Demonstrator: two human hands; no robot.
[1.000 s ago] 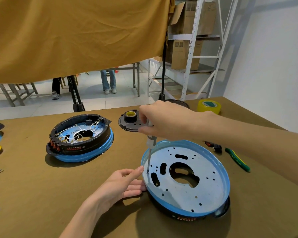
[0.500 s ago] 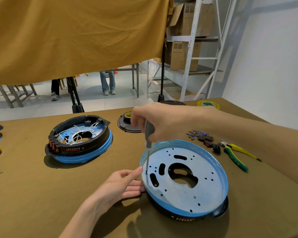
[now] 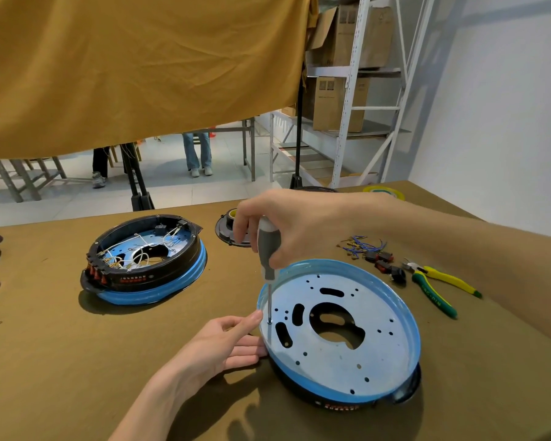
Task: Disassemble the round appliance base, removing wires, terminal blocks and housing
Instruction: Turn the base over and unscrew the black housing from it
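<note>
One green-handled pliers (image 3: 433,286), handle print unreadable, base (image 3: 341,338) label illegible

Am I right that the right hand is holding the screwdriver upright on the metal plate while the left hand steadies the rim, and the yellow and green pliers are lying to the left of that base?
Not quite: the pliers lie to the right of the base, as the head view shows. The rest holds: the right hand holds the screwdriver upright on the metal plate, and the left hand steadies the rim.
</note>
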